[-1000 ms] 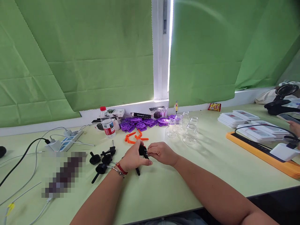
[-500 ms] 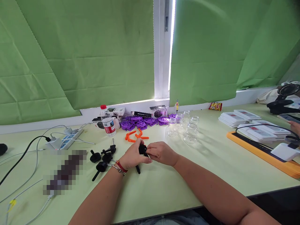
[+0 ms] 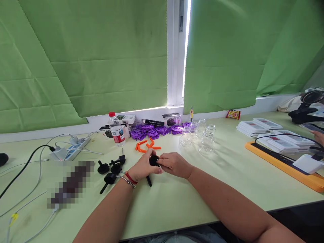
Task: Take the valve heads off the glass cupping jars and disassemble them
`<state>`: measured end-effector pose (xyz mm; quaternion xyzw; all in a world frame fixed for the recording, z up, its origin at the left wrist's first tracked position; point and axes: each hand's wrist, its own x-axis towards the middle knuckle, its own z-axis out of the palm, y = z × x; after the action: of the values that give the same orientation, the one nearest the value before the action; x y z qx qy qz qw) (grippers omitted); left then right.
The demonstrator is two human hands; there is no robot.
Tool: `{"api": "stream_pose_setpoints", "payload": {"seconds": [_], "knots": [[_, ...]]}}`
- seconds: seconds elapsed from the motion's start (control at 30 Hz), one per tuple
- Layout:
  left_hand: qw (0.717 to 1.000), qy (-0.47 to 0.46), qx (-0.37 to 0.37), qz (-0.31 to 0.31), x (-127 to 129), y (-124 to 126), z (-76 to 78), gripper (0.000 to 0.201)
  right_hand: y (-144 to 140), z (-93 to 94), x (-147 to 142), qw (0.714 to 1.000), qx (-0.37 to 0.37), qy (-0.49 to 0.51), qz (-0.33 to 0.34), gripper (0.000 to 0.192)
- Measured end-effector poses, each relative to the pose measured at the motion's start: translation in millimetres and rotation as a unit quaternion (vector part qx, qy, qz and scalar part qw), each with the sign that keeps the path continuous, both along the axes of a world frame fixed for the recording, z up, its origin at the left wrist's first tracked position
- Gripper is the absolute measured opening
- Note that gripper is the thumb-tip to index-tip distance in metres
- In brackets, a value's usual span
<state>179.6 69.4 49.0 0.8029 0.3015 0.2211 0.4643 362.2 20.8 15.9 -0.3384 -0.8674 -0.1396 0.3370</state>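
Observation:
My left hand, with a red band and a bracelet on the wrist, is closed around a round black part. The fingertips of my right hand pinch together at its right side, where a thin pale piece shows. What exactly the right fingers grip is mostly hidden. Below my left palm a black rod lies on the table. Left of that wrist are several round black parts with stick-like handles. Just beyond my hands lie orange clips.
Purple plastic pieces and boxes line the back, beside a red-capped bottle. Clear glass jars stand right of them. A power strip with cables is left. White stacks, an orange-edged panel and another person's hand are right.
The round black part has turned slightly between my hands, and the dark stem below it no longer shows. Both hands stay in nearly the same place.

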Motion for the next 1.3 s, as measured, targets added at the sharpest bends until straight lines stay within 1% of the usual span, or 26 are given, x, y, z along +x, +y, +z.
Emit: {"api": "stream_pose_setpoints", "payload": {"seconds": [0.17, 0.3, 0.4, 0.5, 0.57, 0.73, 0.87, 0.93, 1.0, 1.1, 1.13, 1.17, 1.2, 1.23, 1.3], "knots": [[1.000, -0.018, -0.015, -0.015, -2.0, 2.7, -2.7, 0.051, 1.6, -3.6, -2.2, 0.999, 0.029, 0.011, -0.008, 0.020], [1.000, -0.018, -0.011, -0.016, -2.8, 2.9, -1.5, 0.051, -0.2, 0.8, -0.4, 1.000, 0.017, -0.010, -0.014, 0.023], [0.999, -0.023, -0.012, -0.024, -2.8, 2.5, 0.5, 0.051, -2.0, 4.1, 1.8, 0.999, 0.028, -0.036, -0.026, 0.025], [0.998, -0.031, -0.019, -0.044, -3.1, 2.0, 1.7, 0.051, -2.6, 5.9, 3.1, 0.996, 0.043, -0.072, -0.033, 0.026], [0.997, -0.037, -0.014, -0.067, -3.5, 2.2, 1.8, 0.048, -2.5, 7.1, 3.2, 0.996, 0.039, -0.078, -0.028, 0.026], [0.993, -0.016, 0.032, -0.109, -3.5, 5.2, 1.4, 0.038, -1.7, 9.9, 1.7, 1.000, -0.006, -0.023, -0.005, 0.024], [0.992, -0.004, 0.044, -0.120, -3.0, 7.0, 1.5, 0.036, 0.2, 7.5, 1.0, 0.999, -0.038, 0.014, 0.025, 0.023], [0.991, -0.009, 0.043, -0.125, -2.9, 7.3, 2.1, 0.035, 0.7, 6.0, 0.6, 0.996, -0.061, 0.051, 0.047, 0.023], [0.991, -0.013, 0.045, -0.129, -2.9, 7.4, 2.7, 0.035, 0.0, 6.2, 0.2, 0.986, -0.097, 0.111, 0.074, 0.022], [0.991, -0.008, 0.066, -0.116, -3.2, 6.5, 2.3, 0.038, -3.4, 10.3, -0.6, 0.953, -0.171, 0.234, 0.094, 0.018], [0.991, -0.002, 0.083, -0.101, -3.3, 5.6, 1.8, 0.039, -4.7, 12.1, -1.0, 0.935, -0.203, 0.279, 0.087, 0.016], [0.991, 0.010, 0.107, -0.078, -3.2, 4.4, 1.1, 0.040, -6.1, 13.8, -1.4, 0.911, -0.243, 0.324, 0.076, 0.014], [0.989, 0.027, 0.139, -0.047, -2.9, 2.8, 0.3, 0.043, -7.3, 15.1, -2.1, 0.880, -0.291, 0.369, 0.065, 0.014], [0.983, 0.048, 0.179, -0.010, -2.5, 0.9, -0.4, 0.047, -8.3, 16.0, -3.1, 0.843, -0.345, 0.408, 0.061, 0.016], [0.957, 0.089, 0.269, 0.065, -1.2, -2.9, -1.6, 0.055, -9.8, 16.2, -6.5, 0.758, -0.457, 0.458, 0.083, 0.021]]}}
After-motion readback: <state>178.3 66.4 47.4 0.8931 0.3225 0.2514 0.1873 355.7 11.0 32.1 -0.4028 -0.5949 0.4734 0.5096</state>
